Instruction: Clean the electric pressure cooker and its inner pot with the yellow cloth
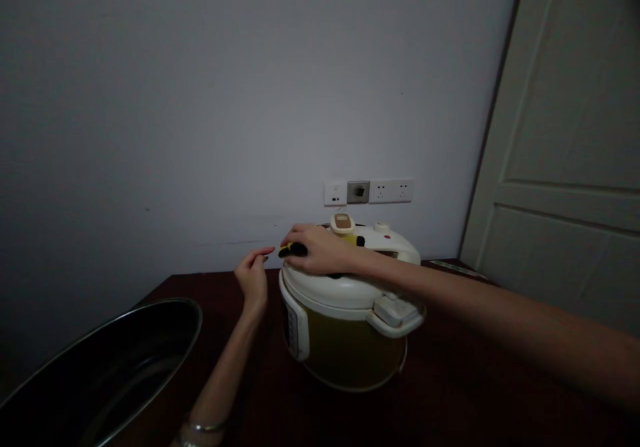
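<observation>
A white-lidded electric pressure cooker (345,347) with a dull gold body stands on the dark red table (240,380). My right hand (315,248) reaches across its lid, fingers wrapped round a yellow-and-black object (293,250). Another yellow part with a black end shows behind that hand; whether it belongs to the same object I cannot tell. Just left of the lid is my left hand (253,275), thumb and forefinger pinched together close to the object's tip. Anything between those fingertips is too small to make out.
At the lower left stands a large dark metal basin (193,327) with a shiny rim. Wall sockets (385,191) sit behind the cooker. A pale panelled door (560,167) is at the right, and a patterned strip (457,268) lies at the table's back edge.
</observation>
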Available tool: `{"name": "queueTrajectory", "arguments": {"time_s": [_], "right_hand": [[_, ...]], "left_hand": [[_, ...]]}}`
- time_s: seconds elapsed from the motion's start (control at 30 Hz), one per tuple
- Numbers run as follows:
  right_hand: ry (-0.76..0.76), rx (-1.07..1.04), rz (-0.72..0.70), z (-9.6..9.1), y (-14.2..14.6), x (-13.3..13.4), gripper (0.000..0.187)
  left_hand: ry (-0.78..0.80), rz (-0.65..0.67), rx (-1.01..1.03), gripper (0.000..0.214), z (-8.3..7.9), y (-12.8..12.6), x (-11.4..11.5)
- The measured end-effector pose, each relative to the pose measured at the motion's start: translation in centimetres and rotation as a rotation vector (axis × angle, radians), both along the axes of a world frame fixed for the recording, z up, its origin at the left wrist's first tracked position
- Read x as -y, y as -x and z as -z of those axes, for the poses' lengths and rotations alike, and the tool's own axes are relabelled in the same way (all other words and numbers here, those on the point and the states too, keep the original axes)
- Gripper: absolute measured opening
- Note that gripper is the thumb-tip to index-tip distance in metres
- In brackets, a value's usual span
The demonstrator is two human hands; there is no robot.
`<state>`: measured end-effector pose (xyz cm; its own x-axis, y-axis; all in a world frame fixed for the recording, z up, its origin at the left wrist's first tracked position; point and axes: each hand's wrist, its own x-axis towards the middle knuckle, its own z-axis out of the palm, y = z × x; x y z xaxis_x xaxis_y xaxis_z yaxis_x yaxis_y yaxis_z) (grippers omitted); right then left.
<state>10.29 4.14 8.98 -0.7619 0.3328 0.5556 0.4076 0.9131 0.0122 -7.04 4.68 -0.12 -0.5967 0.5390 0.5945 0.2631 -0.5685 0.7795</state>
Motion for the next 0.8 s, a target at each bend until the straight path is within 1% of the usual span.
{"name": "queueTrajectory", "arguments": {"time_s": [0.03, 0.1, 0.13, 0.2, 0.27, 0.33, 0.37, 0.43, 0.57, 0.67, 0.73, 0.8], "right_hand": [[-0.037, 0.003, -0.006, 0.2, -1.3, 1.1, 0.028], [-0.095, 0.026, -0.032, 0.7, -4.2, 3.0, 0.027], [-0.096, 0.022, -0.023, 1.0, -5.8, 3.8, 0.028], [-0.051, 0.018, -0.020, 1.5, -8.8, 4.9, 0.032], [-0.009, -0.005, -0.028, 1.9, -11.2, 5.5, 0.033], [0.001, -0.036, -0.043, 2.1, -12.6, 5.7, 0.034], [-0.005, -0.050, -0.046, 2.1, -12.8, 5.7, 0.034], [-0.015, -0.063, -0.045, 2.0, -12.2, 5.4, 0.033], [-0.023, -0.033, -0.075, 1.3, -8.8, 4.3, 0.031], [-0.045, -0.008, -0.115, 0.9, -6.5, 3.5, 0.027], [-0.046, -0.003, -0.122, 0.7, -6.3, 3.3, 0.027], [-0.015, -0.003, -0.111, 0.7, -7.3, 3.3, 0.029]], "left_hand": [[-0.001, 0.007, -0.044, 0.023, -0.4, -0.4, 0.5], [-0.002, 0.047, -0.166, 0.025, -1.2, -1.4, 1.7], [0.000, 0.079, -0.234, 0.027, -1.6, -2.0, 2.3], [0.020, 0.137, -0.344, 0.032, -2.0, -2.9, 3.1], [0.062, 0.149, -0.399, 0.038, -1.9, -3.6, 3.3], [0.110, 0.124, -0.397, 0.044, -1.4, -3.9, 3.1], [0.132, 0.111, -0.378, 0.046, -1.0, -3.9, 2.9], [0.172, 0.115, -0.323, 0.046, -0.4, -3.9, 2.4], [0.193, 0.197, -0.240, 0.041, 0.2, -3.8, 1.8], [0.165, 0.205, -0.238, 0.041, 0.3, -3.9, 1.7], [0.164, 0.208, -0.236, 0.041, 0.3, -3.9, 1.8], [0.172, 0.215, -0.231, 0.043, 0.3, -3.9, 1.7]]}}
